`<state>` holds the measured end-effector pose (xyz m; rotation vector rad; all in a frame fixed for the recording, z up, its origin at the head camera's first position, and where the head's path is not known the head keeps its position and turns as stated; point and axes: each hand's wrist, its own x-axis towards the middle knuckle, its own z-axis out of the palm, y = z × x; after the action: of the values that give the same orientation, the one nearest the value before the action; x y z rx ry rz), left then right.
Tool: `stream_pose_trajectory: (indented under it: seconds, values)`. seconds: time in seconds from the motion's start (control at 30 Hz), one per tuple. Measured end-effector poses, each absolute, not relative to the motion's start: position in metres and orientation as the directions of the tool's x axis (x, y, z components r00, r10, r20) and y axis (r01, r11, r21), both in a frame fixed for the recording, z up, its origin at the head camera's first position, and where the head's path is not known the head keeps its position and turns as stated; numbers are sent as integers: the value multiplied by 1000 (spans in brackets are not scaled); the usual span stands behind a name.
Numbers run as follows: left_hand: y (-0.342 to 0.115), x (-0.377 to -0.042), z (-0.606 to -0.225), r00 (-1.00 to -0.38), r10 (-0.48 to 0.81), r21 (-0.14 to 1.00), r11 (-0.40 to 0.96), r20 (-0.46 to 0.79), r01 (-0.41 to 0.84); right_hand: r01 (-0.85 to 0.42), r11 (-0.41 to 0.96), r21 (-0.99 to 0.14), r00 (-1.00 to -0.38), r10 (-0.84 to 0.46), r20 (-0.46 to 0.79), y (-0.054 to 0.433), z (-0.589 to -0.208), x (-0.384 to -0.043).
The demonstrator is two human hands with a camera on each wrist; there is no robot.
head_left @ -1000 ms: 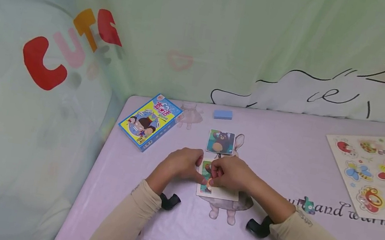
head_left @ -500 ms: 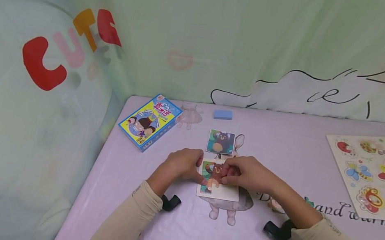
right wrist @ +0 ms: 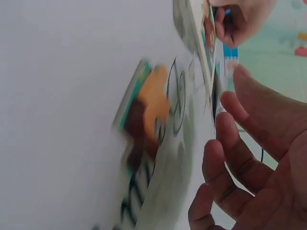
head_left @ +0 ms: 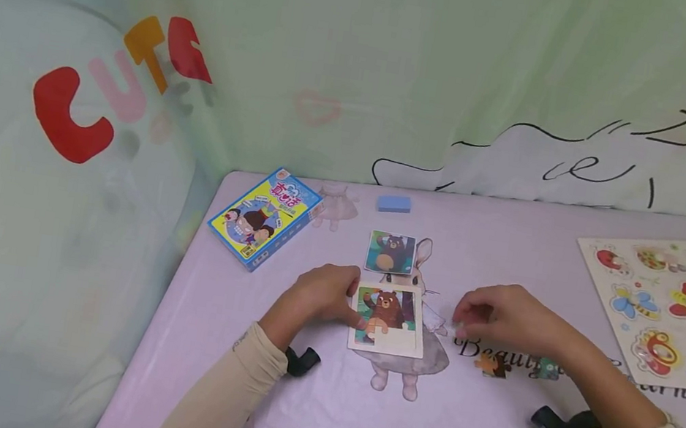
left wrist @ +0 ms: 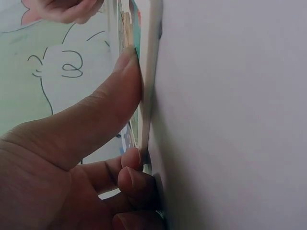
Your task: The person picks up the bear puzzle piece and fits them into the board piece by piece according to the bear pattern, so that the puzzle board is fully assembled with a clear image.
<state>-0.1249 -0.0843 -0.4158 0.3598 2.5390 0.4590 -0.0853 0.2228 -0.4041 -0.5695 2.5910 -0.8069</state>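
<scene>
A small square bear jigsaw puzzle point(head_left: 405, 341) lies on the table, its top and left side filled with pieces and its lower right bare. My left hand point(head_left: 326, 294) grips its left edge; the thumb point(left wrist: 112, 91) presses on the top while the curled fingers sit against the side. To the right of the board, my right hand point(head_left: 512, 318) hovers with loosely bent fingers and nothing between them. Just below it lies an orange and brown puzzle piece point(head_left: 493, 365), blurred in the right wrist view. A teal puzzle piece point(head_left: 549, 369) rests beside that one, partly by the wrist.
Behind the puzzle lies a matching bear picture card point(head_left: 390, 253). Further back is a blue block point(head_left: 394, 204). A blue and yellow box point(head_left: 264, 218) stands at the left, and a wooden insect puzzle board point(head_left: 595, 311) at the right. Curtains hang behind the table.
My right hand has let go of a puzzle piece at the board's upper right and moved right, uncovering the bear's picture. My left hand stays on the board's edge.
</scene>
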Motion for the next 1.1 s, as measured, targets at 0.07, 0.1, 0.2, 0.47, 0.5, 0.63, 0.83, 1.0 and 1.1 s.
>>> stream_pose_trajectory:
  seconds: [0.07,0.1,0.2,0.47,0.5,0.63,0.83,1.0,1.1]
  values:
    - [-85,-125,-415,-824,341,391,907,-453,160,-278,762,-585,-849,-479,-221,230,-404,-84]
    - [-85,-124,-416,-823,342,392,906,-454,161,-283,765,-579,-849,-481,-220,234,-404,-82]
    - [-85,-124,-416,-820,345,394,905,-456,161,-286,768,-573,-846,-484,-226,241,-406,-80]
    - [-85,-124,-416,-822,348,402,901,-451,161,-300,768,-565,-831,-501,-240,256,-413,-74]
    - [-85,-124,-416,-822,348,402,901,-450,162,-302,765,-568,-828,-507,-242,257,-413,-73]
    - [-85,-124,-416,-821,352,403,900,-448,166,-334,748,-574,-808,-540,-234,261,-415,-70]
    - [-86,-123,-417,-819,353,403,900,-453,166,-338,774,-535,-805,-533,-262,262,-416,-69]
    - [-87,-125,-419,-817,368,405,896,-443,183,-338,774,-535,-803,-534,-265,263,-416,-69]
    - [-89,-125,-418,-807,386,407,891,-447,200,-328,770,-548,-804,-532,-267,263,-416,-70]
